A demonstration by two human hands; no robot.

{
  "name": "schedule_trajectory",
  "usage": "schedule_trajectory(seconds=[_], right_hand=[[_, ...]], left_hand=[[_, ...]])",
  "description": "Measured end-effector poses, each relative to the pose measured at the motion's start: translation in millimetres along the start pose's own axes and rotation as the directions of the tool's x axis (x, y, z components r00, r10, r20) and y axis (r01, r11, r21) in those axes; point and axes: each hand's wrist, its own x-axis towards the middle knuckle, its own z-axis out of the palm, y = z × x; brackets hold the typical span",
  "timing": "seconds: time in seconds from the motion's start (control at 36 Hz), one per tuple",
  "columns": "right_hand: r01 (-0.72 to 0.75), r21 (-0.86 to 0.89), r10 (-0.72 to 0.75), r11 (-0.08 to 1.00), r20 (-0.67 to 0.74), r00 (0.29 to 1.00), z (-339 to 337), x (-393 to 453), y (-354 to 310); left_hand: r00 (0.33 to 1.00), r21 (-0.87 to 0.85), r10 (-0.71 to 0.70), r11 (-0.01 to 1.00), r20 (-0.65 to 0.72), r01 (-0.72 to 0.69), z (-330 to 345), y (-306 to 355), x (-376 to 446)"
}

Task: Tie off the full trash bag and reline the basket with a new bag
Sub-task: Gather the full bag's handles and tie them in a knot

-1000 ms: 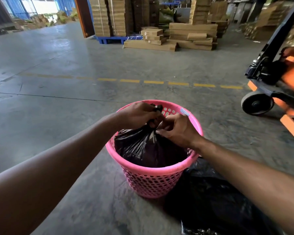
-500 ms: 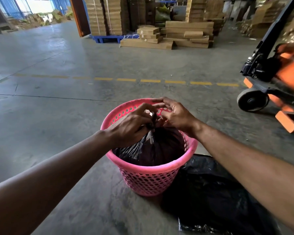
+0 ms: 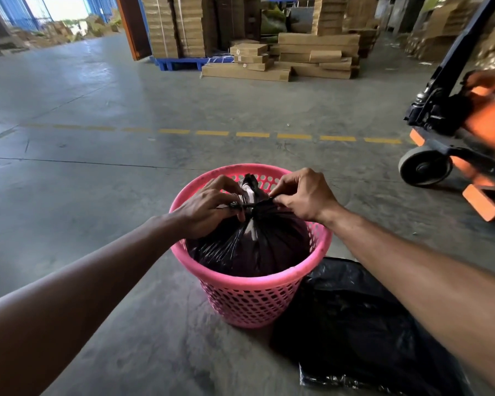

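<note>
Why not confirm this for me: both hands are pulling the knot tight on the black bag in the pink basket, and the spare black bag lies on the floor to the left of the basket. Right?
One detail is wrong. The head view shows the spare black bag on the floor to the right of the pink basket, not the left. The rest stands: the left hand and right hand pinch the knot of the black bag in the basket.

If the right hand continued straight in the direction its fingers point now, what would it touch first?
The right hand points leftward across the black bag's gathered neck, so it would probably meet the left hand first. Depth is uncertain from one view.
</note>
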Motion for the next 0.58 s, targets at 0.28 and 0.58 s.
schedule_trajectory(seconds=[0.28,0.58], right_hand=[[0.048,-0.102,-0.063,0.994,-0.155,0.986,-24,-12,21],[-0.313,-0.097,0.314,0.945,0.001,0.949,-11,-38,58]], left_hand=[[0.984,-0.234,-0.120,0.968,-0.129,0.087,-3,12,1],[0.985,0.468,-0.175,0.871,0.008,0.151,30,24,19]])
